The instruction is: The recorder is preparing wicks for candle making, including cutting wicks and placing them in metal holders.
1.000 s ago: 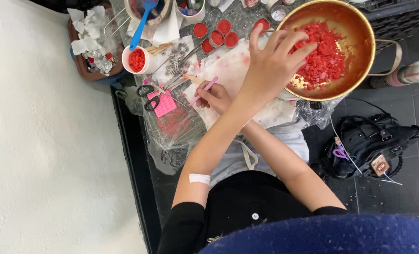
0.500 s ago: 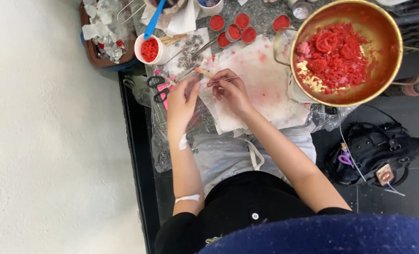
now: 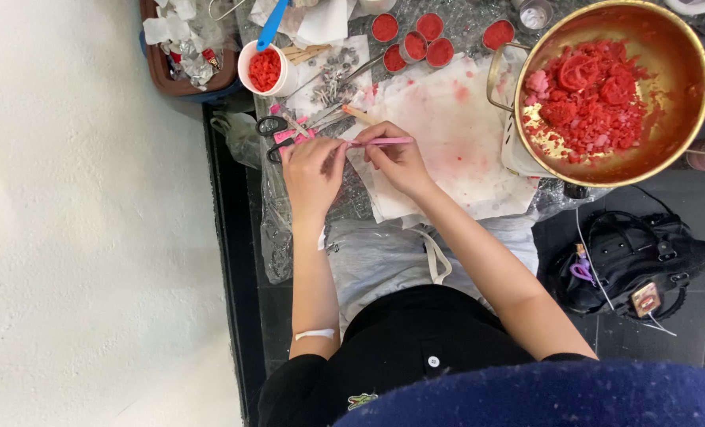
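Gripping: both hands are pinching a thin pink stick (image 3: 384,142) level above the stained white paper (image 3: 455,126) on the worktop.
Left hand (image 3: 313,170): fingers are closing on the stick's left end.
Right hand (image 3: 398,162): fingertips are clamping its middle.
Nearby: scissors (image 3: 277,136) are lying just left; a brass pot (image 3: 614,87) of red wax pieces is sitting right.

Brass pot (image 3: 685,119) of red wax chunks (image 3: 590,99); black handbag (image 3: 637,265) on floor; scissors (image 3: 277,126); white cup (image 3: 264,67).

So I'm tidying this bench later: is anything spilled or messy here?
Yes. The white paper under both hands is blotched with pink-red stains, deepest near the brass pot of red chunks. Nothing looks tipped over.
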